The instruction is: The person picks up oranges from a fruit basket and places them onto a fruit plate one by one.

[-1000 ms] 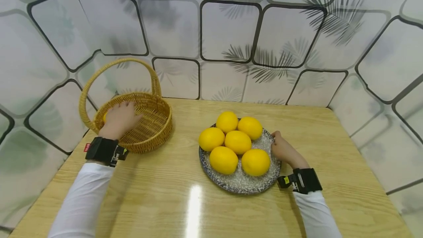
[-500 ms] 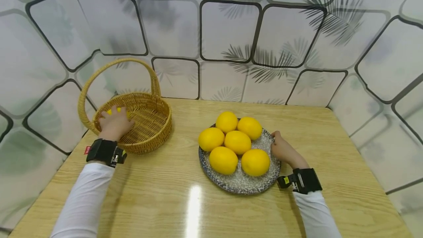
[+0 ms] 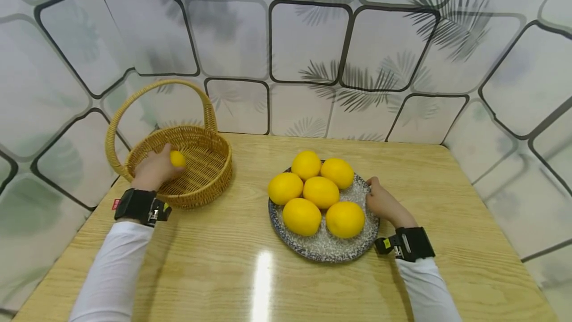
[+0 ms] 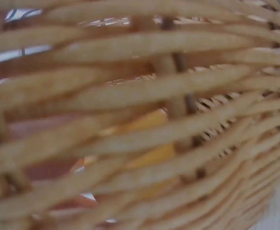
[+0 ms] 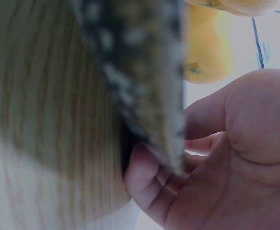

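Observation:
My left hand (image 3: 155, 167) is down inside the wicker basket (image 3: 220, 175), at its left side. It holds a yellow lemon (image 3: 178, 158), which shows past the right edge of the hand; the fingers' far side is hidden. Through the weave in the left wrist view, patches of the lemon (image 4: 152, 155) show beside the hand. On the speckled grey plate (image 3: 328, 252) lie several lemons (image 3: 321, 193). My right hand (image 3: 385, 201) grips the plate's right rim, with fingers curled under the edge in the right wrist view.
The basket's tall handle (image 3: 162, 83) arches over the left hand. Both stand on a wooden table (image 3: 232, 282), with a patterned wall covering (image 3: 308, 43) behind and at the sides. A small red tag (image 3: 115, 204) shows beside the left wrist strap.
In the basket, my left hand has shifted over the lemon, which now shows at the hand's right instead of its left and top. The right hand and plate have stayed still.

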Available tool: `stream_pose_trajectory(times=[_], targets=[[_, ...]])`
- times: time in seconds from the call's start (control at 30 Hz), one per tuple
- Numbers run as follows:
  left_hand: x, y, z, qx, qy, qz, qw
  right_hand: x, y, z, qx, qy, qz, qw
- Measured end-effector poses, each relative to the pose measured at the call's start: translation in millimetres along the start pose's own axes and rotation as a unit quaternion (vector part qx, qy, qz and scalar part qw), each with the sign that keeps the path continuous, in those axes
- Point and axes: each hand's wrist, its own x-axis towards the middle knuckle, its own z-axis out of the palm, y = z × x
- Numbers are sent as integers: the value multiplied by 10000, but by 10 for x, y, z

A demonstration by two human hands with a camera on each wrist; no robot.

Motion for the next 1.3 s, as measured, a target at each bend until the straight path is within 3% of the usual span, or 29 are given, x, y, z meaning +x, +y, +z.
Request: stream_pose_trajectory(times=[0.17,0.4,0.8,1.1,1.3], targets=[[25,11,-10,-36,-229,69,9997,10,-1,-8,22,25,4,10000],[19,50,-29,196,-572,-114,9981,9,-6,-19,19,9,21,10000],[-2,35,37,43,-521,132,9985,10,-20,-3,117,-35,28,9999],[-6,44,95,8,-46,497,9988,25,5,15,-36,59,15,10000],[-56,167,71,-91,447,690,9966,15,11,14,-10,17,43,10000]])
